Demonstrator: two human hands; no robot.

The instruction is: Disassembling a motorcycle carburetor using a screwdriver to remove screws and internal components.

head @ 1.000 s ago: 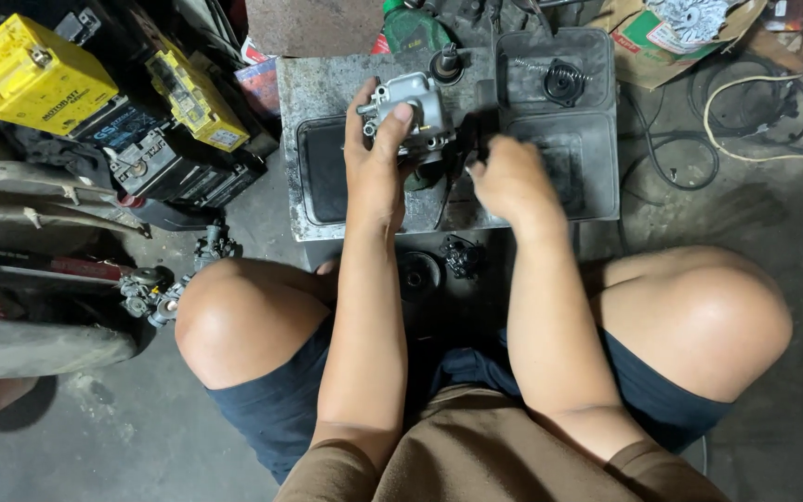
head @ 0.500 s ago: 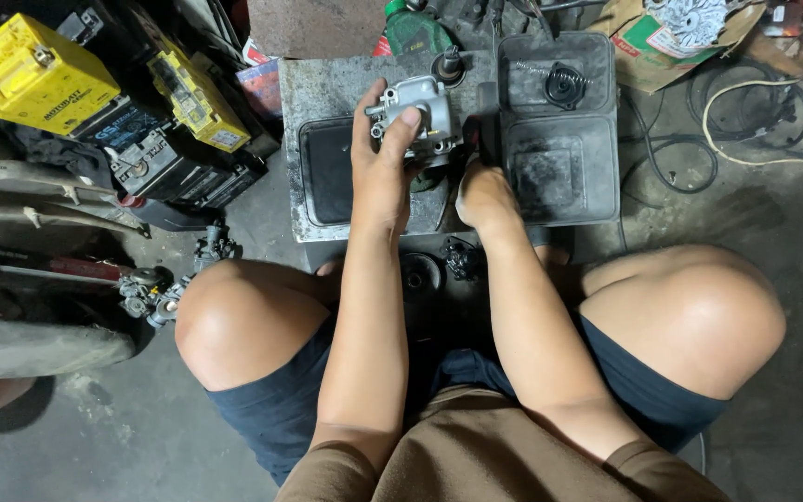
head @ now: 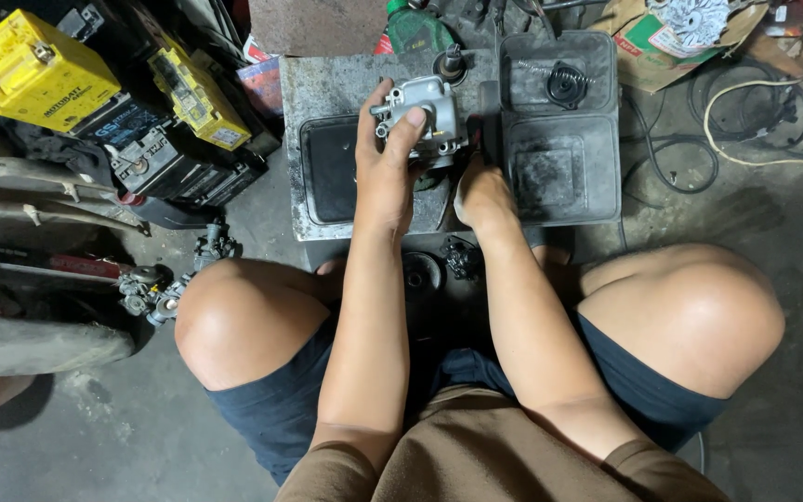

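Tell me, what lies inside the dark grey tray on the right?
In the dark grey tray, the far compartment holds a round black part and a thin spring. The near compartment shows only grime. The right hand covers its left edge.

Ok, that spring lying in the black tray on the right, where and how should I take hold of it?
Pinch the spring across the middle of its coil, coming straight down from above. It lies flat and slanted along the far end of the black tray, beside a round black part. The tray walls block a side approach, and both ends look thin.
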